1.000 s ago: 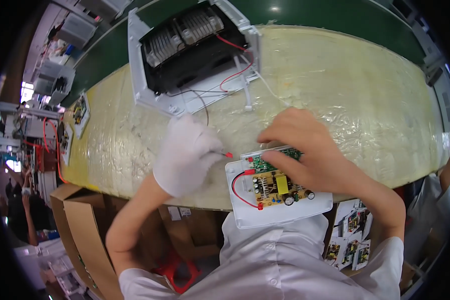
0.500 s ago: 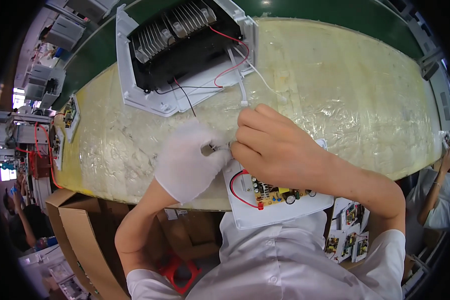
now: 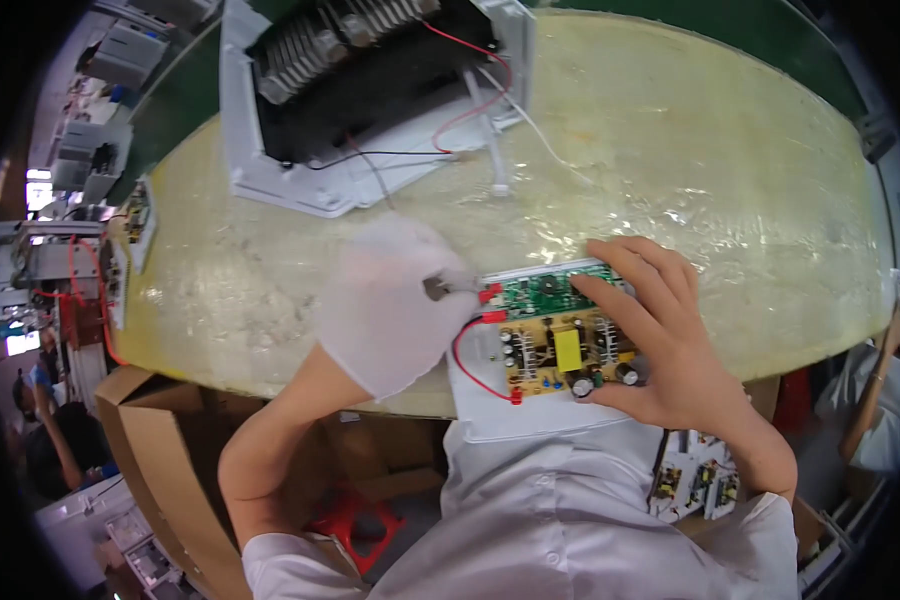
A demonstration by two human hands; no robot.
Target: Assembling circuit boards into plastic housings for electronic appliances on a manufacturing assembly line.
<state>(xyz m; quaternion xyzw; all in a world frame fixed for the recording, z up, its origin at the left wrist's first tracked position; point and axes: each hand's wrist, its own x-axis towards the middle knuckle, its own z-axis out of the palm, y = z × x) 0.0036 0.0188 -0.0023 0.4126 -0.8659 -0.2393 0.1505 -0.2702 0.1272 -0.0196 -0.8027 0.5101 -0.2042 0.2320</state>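
Observation:
My left hand (image 3: 395, 305), in a white glove and blurred, pinches at the left edge of a green circuit board (image 3: 540, 292), beside its red connectors. What the fingertips hold is hidden. A dark wire from the housing runs down to the glove. My bare right hand (image 3: 665, 335) spreads its fingers over the right side of the boards. Its forefinger touches the green board, and the thumb lies by the capacitors. Below the green board sits a tan power board (image 3: 568, 352) with a yellow transformer. Both are on a white panel (image 3: 530, 425), with a red wire (image 3: 470, 365) curving between them.
A white housing (image 3: 320, 200) with a finned black heat sink and loose wires stands at the far left of the film-covered table (image 3: 690, 150). A cardboard box (image 3: 150, 440) is below on the left. More board panels (image 3: 705, 475) lie at lower right. Other people work at both sides.
My right hand has moved right, away from the left fingertips, and spread over the boards, uncovering the green board. My left hand stays at the board's left edge, shifted slightly right.

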